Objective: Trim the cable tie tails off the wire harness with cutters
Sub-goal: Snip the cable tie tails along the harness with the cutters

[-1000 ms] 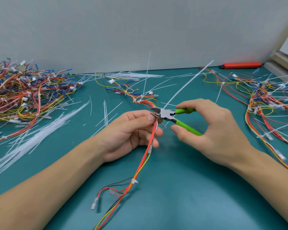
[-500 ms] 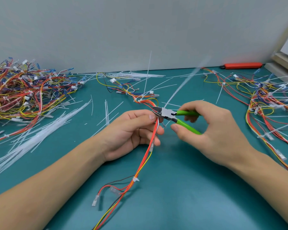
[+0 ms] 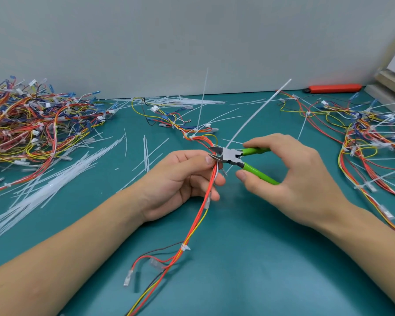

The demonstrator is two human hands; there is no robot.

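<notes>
I'd seat the cutters flush against the tie head before squeezing, blades clear of the wires, so no stub is left on the harness at frame centre. My left hand pinches the harness just below the blades, while my right hand grips the green handles, blades slightly apart by the long white tail slanting to the upper right

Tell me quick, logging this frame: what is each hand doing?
Left hand: grips the wire harness.
Right hand: holds the green-handled cutters, blades open at the harness.
</notes>
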